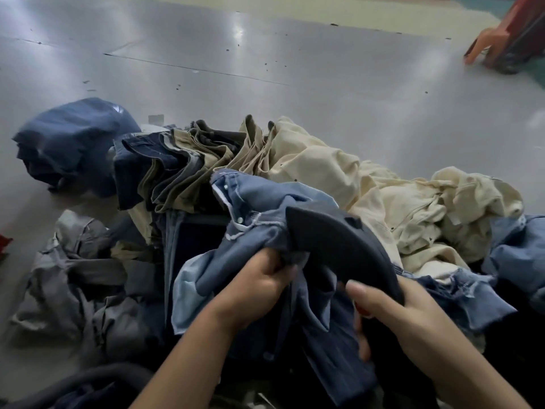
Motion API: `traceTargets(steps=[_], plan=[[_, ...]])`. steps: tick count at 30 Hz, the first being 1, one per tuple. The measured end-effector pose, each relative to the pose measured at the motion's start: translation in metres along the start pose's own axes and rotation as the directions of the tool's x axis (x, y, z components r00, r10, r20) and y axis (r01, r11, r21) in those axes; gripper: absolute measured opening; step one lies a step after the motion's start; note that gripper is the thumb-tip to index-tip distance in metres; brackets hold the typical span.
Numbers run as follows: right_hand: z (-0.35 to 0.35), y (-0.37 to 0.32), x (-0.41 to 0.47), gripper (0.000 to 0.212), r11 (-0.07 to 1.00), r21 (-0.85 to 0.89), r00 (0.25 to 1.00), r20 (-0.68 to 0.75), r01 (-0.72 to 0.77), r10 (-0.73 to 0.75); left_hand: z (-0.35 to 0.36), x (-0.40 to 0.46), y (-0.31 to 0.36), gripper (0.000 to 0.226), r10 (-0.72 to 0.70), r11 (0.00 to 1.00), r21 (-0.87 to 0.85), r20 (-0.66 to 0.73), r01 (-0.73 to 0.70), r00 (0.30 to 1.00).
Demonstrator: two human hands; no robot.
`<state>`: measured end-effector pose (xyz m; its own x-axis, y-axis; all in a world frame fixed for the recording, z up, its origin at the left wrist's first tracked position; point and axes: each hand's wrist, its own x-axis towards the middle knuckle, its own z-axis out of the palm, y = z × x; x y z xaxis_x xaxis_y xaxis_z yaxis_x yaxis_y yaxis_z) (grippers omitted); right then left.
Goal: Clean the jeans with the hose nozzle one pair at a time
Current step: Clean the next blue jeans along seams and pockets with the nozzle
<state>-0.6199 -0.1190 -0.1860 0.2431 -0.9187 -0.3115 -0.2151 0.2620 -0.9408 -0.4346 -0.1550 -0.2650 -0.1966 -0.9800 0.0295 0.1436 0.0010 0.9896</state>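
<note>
The left hand [259, 286] grips a bunched fold of the light blue jeans [253, 231], fingers curled into the cloth near the waistband, where white snaps and a frayed edge show. The right hand [392, 317] holds the dark nozzle [339, 240], a broad, curved, dark grey piece whose wide end lies against the same jeans just right of the left hand; thumb and fingers wrap its narrow near end. The jeans drape over the near middle of the heap, their legs hanging down between the two forearms.

Behind them, on the far side, a row of folded trousers [177, 169] in navy, grey and khaki stands packed edge to edge. Whether they sit in a container cannot be told; a dark straight-edged panel [200, 234] shows just beneath them, half hidden by cloth. To the right lies a rumpled mound of cream garments [383, 196], touching the blue jeans, with more blue denim [519, 249] at the right edge. At the far left a folded dark blue bundle [73, 143] lies apart on the grey floor [265, 63]. Grey trousers [76, 278] lie crumpled at the near left. A dark hose [97, 376] curves along the near left edge. A red-orange object [507, 33] stands at the far right, blurred.
</note>
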Motion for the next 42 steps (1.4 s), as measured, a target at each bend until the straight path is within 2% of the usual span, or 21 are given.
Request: traceTargets(steps=[3, 5, 7, 12, 17, 19, 21, 22, 23, 24, 25, 26, 28, 29, 30, 32, 33, 36, 39, 41, 42], plan=[[-0.004, -0.007, 0.009, 0.042, 0.996, 0.074, 0.987, -0.155, 0.052, -0.041, 0.006, -0.002, -0.005, 0.027, -0.015, 0.988, 0.155, 0.035, 0.010, 0.999], [-0.011, -0.012, 0.010, 0.053, 0.992, 0.106, 0.976, -0.213, 0.070, -0.046, 0.009, -0.002, -0.004, 0.030, -0.045, 0.997, 0.061, 0.034, 0.043, 0.998], [-0.014, -0.011, 0.006, 0.054, 0.993, 0.097, 0.984, -0.174, 0.060, -0.043, 0.011, 0.002, -0.001, 0.031, -0.070, 0.997, -0.041, 0.023, 0.071, 0.997], [-0.003, 0.002, -0.006, 0.036, 1.000, -0.007, 0.999, 0.047, -0.011, 0.011, 0.002, 0.012, 0.007, 0.033, 0.005, 0.998, 0.059, -0.051, -0.002, 0.999], [0.001, 0.006, -0.003, 0.036, 0.998, -0.047, 0.998, 0.048, -0.034, 0.036, -0.002, 0.009, 0.009, 0.043, 0.069, 0.986, 0.152, -0.006, -0.067, 0.998], [0.001, 0.004, 0.000, 0.040, 0.999, -0.031, 1.000, 0.007, -0.026, 0.027, 0.000, 0.007, 0.003, 0.032, 0.076, 0.957, 0.277, 0.037, -0.083, 0.996], [-0.005, 0.002, 0.004, 0.046, 1.000, 0.015, 0.997, -0.076, -0.004, 0.005, 0.003, 0.005, -0.002, 0.014, 0.122, 0.824, 0.549, 0.063, -0.136, 0.991], [-0.009, 0.000, 0.007, 0.049, 0.999, 0.046, 0.993, -0.121, 0.012, -0.007, 0.005, 0.001, -0.002, 0.006, 0.124, 0.793, 0.590, 0.082, -0.148, 0.989], [-0.012, -0.001, 0.008, 0.052, 0.997, 0.074, 0.988, -0.155, 0.023, -0.011, 0.004, -0.002, -0.005, 0.003, 0.094, 0.821, 0.553, 0.111, -0.140, 0.989], [-0.015, -0.002, 0.008, 0.056, 0.995, 0.093, 0.985, -0.173, 0.023, -0.007, 0.006, -0.002, -0.002, 0.012, 0.035, 0.912, 0.403, 0.105, -0.075, 0.994], [-0.017, -0.001, 0.008, 0.059, 0.995, 0.102, 0.983, -0.181, 0.014, 0.005, 0.008, -0.008, 0.004, 0.023, -0.061, 0.988, 0.149, 0.066, 0.051, 0.996], [-0.018, 0.001, 0.007, 0.062, 0.995, 0.104, 0.983, -0.185, 0.002, 0.017, 0.015, 0.000, 0.009, 0.036, -0.182, 0.973, -0.150, -0.018, 0.177, 0.983], [-0.016, 0.008, 0.005, 0.068, 0.995, 0.102, 0.981, -0.189, -0.018, 0.037, 0.021, -0.001, -0.008, 0.053, -0.540, 0.793, -0.467, -0.240, 0.391, 0.807], [-0.015, 0.010, 0.005, 0.071, 0.995, 0.097, 0.982, -0.182, -0.025, 0.042, 0.020, -0.010, -0.018, 0.053, -0.568, 0.746, -0.563, -0.261, 0.355, 0.781], [-0.013, 0.011, 0.004, 0.075, 0.995, 0.090, 0.984, -0.173, -0.031, 0.046, 0.024, -0.008, -0.011, 0.045, -0.743, 0.599, -0.692, -0.294, 0.403, 0.601], [-0.011, 0.013, 0.003, 0.090, 0.996, 0.088, 0.985, -0.165, -0.031, 0.046, 0.032, 0.009, -0.018, 0.037, -0.866, 0.324, -0.841, -0.080, 0.433, 0.493], [-0.011, 0.013, 0.002, 0.096, 0.996, 0.090, 0.985, -0.170, -0.027, 0.042, 0.029, 0.011, -0.018, 0.033, -0.824, 0.308, -0.858, -0.024, 0.411, 0.567], [-0.015, 0.012, 0.001, 0.099, 0.997, 0.076, 0.983, -0.180, -0.013, 0.027, 0.024, 0.008, -0.015, 0.027, -0.686, 0.499, -0.798, -0.125, 0.338, 0.717], [-0.020, 0.011, -0.001, 0.090, 0.996, 0.092, 0.983, -0.184, 0.012, 0.005, 0.028, 0.007, -0.006, 0.015, -0.402, 0.863, -0.475, -0.442, 0.170, 0.802], [-0.023, 0.010, -0.003, 0.087, 0.995, 0.093, 0.987, -0.162, 0.022, -0.007, 0.027, 0.004, -0.003, 0.020, -0.261, 0.934, -0.340, -0.449, 0.106, 0.855], [-0.023, 0.009, -0.004, 0.086, 0.996, 0.087, 0.989, -0.146, 0.025, -0.012, 0.028, 0.001, -0.001, 0.020, -0.235, 0.930, -0.359, -0.417, 0.079, 0.878]])
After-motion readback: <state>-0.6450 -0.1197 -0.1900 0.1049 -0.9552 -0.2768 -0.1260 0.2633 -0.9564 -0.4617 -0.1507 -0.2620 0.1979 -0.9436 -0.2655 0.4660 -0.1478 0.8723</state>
